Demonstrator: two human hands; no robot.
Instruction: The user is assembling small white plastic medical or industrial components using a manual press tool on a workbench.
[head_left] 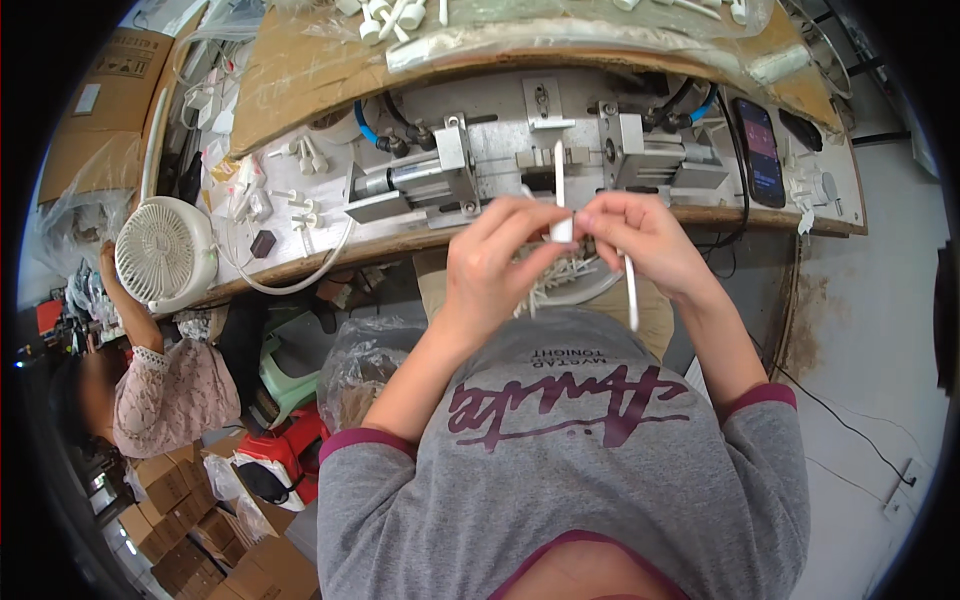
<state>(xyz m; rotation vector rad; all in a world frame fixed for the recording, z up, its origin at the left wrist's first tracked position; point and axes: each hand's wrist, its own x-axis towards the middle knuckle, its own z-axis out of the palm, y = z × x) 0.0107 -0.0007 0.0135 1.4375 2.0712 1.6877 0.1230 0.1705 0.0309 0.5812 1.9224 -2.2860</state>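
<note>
though close together — left fingers (533, 217) tight on white piece (563, 231), right fingers (614, 230) round rod (632, 295)

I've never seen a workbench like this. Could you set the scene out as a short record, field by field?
Left hand: pinching a long-stemmed white plastic piece, stem pointing away from the body
Right hand: holding a slim white rod, its fingers close to the left hand's
Beyond the hands: silver metal fixture with blue hoses
Bench, left: round white plastic fan
Bench, right: black rectangular phone, screen lit
Nearby: another person in a pale pink top, far left
</note>
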